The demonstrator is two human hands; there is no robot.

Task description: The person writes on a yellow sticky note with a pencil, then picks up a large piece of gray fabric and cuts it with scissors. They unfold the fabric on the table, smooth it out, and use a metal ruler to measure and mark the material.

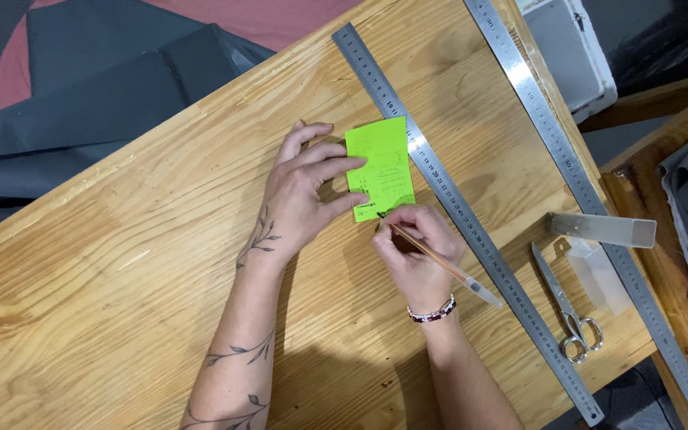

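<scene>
Left hand presses spread fingers on the green note; right hand grip pinches a pen.

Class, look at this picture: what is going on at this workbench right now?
A person is writing on a bright green paper slip lying on a wooden table. The left hand presses the slip flat; the right hand holds a pen, tip at its lower edge. A steel ruler lies alongside, scissors further right.
</scene>
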